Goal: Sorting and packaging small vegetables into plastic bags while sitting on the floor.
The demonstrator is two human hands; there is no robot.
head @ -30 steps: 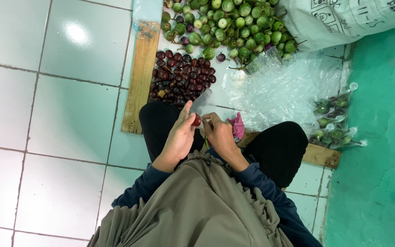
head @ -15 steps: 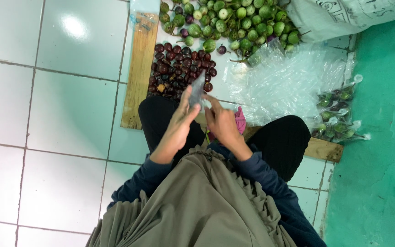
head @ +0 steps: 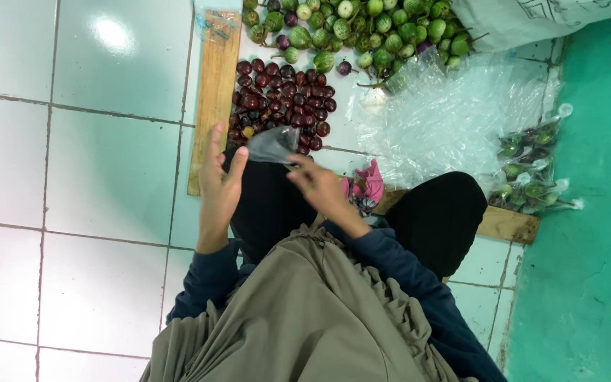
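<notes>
White tile floor [head: 93,141], with a green painted strip [head: 595,233] at 3 o'clock and a wooden plank [head: 213,92] running toward 12. From where I watch, the change is plain: a second ago both hands were pinched close together over the lap around a small dark fruit; now they have lifted and spread, and a small clear plastic bag [head: 271,143] hangs between them. The left hand [head: 218,189] is open, fingers straight and pointing to 12, its fingertips at the bag's left edge. The right hand [head: 317,185] is loosely curled, pinching the bag's lower corner. The bag sits just below the heap of dark purple round fruits [head: 281,102]; green round eggplants [head: 362,32] lie beyond at 12, loose plastic sheeting [head: 454,120] at 2. My read: bagging has started, and the bag mouth is being opened.
</notes>
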